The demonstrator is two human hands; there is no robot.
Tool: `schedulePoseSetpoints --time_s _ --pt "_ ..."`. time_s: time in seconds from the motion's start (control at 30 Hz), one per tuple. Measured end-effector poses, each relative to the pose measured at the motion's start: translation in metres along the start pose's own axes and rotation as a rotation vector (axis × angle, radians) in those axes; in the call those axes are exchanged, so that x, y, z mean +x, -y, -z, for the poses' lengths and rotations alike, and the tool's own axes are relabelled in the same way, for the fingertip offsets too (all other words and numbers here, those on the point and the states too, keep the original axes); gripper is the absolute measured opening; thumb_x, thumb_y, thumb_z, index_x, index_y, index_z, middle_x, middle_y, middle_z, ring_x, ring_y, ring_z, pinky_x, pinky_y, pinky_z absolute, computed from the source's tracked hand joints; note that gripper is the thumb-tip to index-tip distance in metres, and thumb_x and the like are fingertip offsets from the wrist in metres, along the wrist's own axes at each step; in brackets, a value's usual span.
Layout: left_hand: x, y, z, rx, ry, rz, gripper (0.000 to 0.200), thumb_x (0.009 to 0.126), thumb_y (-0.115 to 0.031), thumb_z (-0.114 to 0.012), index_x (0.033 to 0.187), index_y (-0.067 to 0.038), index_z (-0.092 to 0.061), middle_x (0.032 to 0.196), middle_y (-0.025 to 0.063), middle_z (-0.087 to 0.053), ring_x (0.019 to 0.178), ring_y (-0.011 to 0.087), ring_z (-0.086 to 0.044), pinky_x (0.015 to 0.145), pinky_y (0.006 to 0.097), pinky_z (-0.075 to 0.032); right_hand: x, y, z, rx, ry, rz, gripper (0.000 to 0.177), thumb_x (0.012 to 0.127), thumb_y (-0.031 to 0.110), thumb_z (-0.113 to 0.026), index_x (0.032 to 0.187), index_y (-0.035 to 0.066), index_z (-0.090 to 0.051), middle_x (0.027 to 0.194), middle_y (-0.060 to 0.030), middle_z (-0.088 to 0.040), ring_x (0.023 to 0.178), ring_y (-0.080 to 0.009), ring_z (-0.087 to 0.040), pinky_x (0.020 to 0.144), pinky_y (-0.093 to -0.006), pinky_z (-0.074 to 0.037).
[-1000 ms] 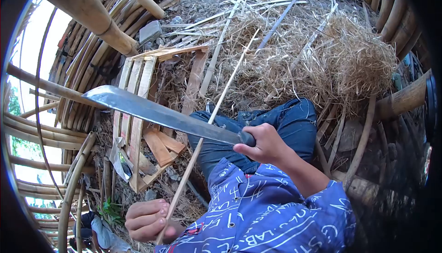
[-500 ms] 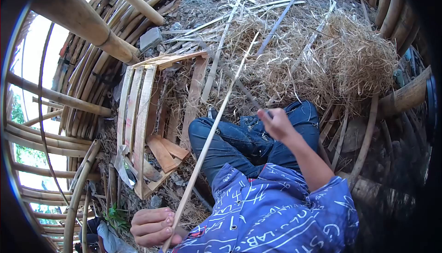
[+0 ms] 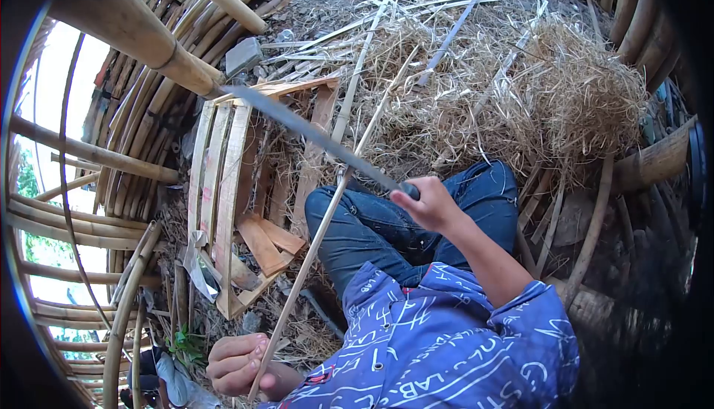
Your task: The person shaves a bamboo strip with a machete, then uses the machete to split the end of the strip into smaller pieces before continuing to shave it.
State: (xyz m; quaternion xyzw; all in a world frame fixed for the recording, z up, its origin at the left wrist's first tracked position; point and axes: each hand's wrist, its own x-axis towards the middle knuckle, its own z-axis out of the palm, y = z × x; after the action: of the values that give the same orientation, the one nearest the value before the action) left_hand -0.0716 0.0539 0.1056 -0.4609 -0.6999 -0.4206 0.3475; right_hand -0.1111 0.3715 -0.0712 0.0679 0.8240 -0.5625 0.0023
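A long, thin bamboo strip slants up from the bottom left, past my bent knee, to the shavings beyond. My left hand is closed around its lower end, close to my body. In my right hand, over my lap, is the dark handle of a long-bladed knife. The blade points to the upper left and crosses over the strip in this view, its tip overlapping the top of a wooden slatted crate.
Curly bamboo shavings are heaped at the upper right. Several loose strips lie on the ground ahead. Thick bamboo poles frame the left side, beside a grey block. Part of another person shows at the lower left.
My right hand has moved slightly left and down, and the knife blade has swung left and nearer the camera. The strip's lower end and my left hand have shifted a little left.
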Motion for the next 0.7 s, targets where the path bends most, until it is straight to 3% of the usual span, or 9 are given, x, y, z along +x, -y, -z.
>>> schedulePoseSetpoints --time_s 0.2,0.27,0.4,0.5,0.57,0.7 --pt "-0.019 -0.005 -0.006 0.122 -0.245 0.109 0.036 0.080 -0.038 -0.073 0.078 -0.005 -0.057 0.061 0.0018 -0.055 0.052 0.0187 -0.061 0.042 0.0237 -0.049 0.018 -0.020 0.009 -0.039 -0.048 -0.074 0.068 0.082 0.065 -0.054 0.058 0.001 -0.057 0.051 -0.0136 -0.054 0.053 -0.0294 -0.058 0.053 -0.0388 -0.043" --pt "-0.020 -0.007 0.000 0.183 -0.234 0.199 0.037 0.078 -0.038 -0.074 0.078 -0.004 -0.058 0.061 0.0019 -0.054 0.053 0.0193 -0.061 0.043 0.0251 -0.051 0.019 -0.014 0.008 -0.064 -0.050 -0.104 0.068 0.082 0.064 -0.054 0.060 0.000 -0.058 0.051 -0.0137 -0.054 0.052 -0.0286 -0.057 0.053 -0.0387 -0.043" --pt "-0.017 -0.004 -0.006 0.106 -0.262 0.143 0.035 0.078 -0.036 -0.075 0.079 -0.005 -0.058 0.061 0.0028 -0.057 0.054 0.0192 -0.062 0.044 0.0261 -0.053 0.004 0.014 0.002 -0.034 -0.096 -0.080 0.066 0.083 0.063 -0.055 0.063 0.001 -0.059 0.051 -0.0131 -0.054 0.051 -0.0287 -0.057 0.053 -0.0389 -0.043" --pt "-0.011 -0.005 -0.011 0.079 -0.262 0.115 0.034 0.078 -0.035 -0.075 0.079 -0.005 -0.059 0.060 0.0036 -0.058 0.054 0.0192 -0.063 0.044 0.0269 -0.054 -0.013 0.046 0.000 0.066 -0.020 -0.010 0.063 0.083 0.062 -0.055 0.063 0.002 -0.060 0.053 -0.0143 -0.055 0.052 -0.0303 -0.058 0.054 -0.0398 -0.043" --pt "-0.006 -0.005 -0.012 0.061 -0.262 0.106 0.033 0.078 -0.034 -0.075 0.079 -0.005 -0.059 0.060 0.0040 -0.060 0.055 0.0192 -0.063 0.045 0.0274 -0.055 -0.019 0.060 -0.003 -0.048 -0.019 0.204 0.061 0.083 0.060 -0.056 0.064 0.003 -0.062 0.055 -0.0151 -0.057 0.054 -0.0314 -0.059 0.054 -0.0399 -0.045" --pt "-0.006 -0.004 -0.011 0.059 -0.253 0.100 0.032 0.078 -0.033 -0.075 0.079 -0.005 -0.059 0.060 0.0043 -0.061 0.055 0.0194 -0.063 0.045 0.0278 -0.055 0.002 0.037 -0.003 -0.010 -0.005 0.081 0.063 0.083 0.063 -0.054 0.064 0.004 -0.063 0.054 -0.0136 -0.058 0.053 -0.0300 -0.059 0.053 -0.0392 -0.045"
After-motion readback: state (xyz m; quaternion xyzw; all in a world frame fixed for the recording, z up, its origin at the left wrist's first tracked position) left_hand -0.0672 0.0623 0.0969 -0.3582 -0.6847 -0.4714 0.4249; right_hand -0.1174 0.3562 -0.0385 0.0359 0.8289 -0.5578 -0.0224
